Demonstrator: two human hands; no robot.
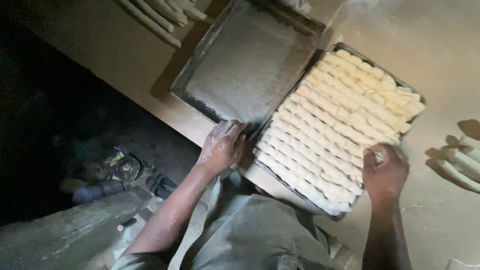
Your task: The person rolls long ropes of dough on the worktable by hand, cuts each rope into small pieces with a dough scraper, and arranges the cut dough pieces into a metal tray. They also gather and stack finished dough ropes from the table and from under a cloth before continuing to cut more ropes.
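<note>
We are gripping the near rim of the full tray of pale dough sticks on the floured table, left hand clasping one corner, right hand clenching the other, keeping it level beside the empty tray.

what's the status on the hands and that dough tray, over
Left hand grips the edge of the full tray. Right hand closed over dough pieces near its corner. Empty floured tray alongside, touching.
</note>
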